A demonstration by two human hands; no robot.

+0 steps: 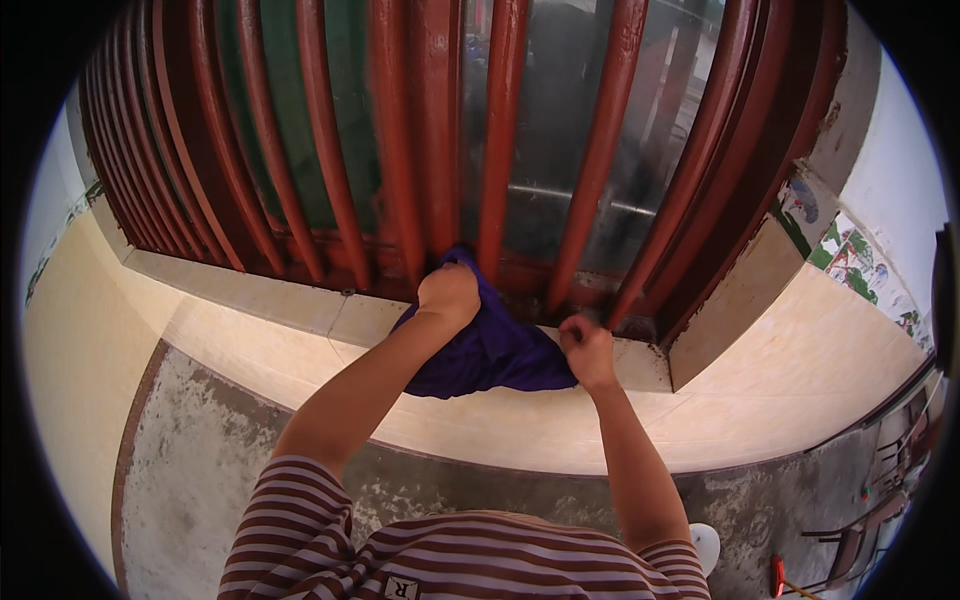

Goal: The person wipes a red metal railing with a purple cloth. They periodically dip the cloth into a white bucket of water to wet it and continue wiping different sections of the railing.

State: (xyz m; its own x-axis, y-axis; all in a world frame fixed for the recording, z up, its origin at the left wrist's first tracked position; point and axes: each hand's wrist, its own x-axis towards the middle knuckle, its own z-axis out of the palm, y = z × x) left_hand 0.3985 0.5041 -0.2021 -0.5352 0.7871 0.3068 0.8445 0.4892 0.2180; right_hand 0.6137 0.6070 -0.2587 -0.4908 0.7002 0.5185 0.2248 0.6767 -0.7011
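Observation:
My left hand (448, 291) is closed on a purple cloth (487, 352) at the foot of the red window bars (502, 150). The cloth hangs over the front of the tiled window sill (375, 319) and spreads to the right. At its right end is my right hand (586, 349), with curled fingers near the base of a bar; whether it pinches the cloth's edge or something else cannot be made out. Behind the bars stand window panes (555, 135) in a red frame.
Beige wall tiles (750, 360) run below and beside the sill, with a patterned tile band (862, 270) at the right. Below lies a worn concrete floor (202, 450). A red-headed broom (778, 576) and dark chairs (847, 547) are at the lower right.

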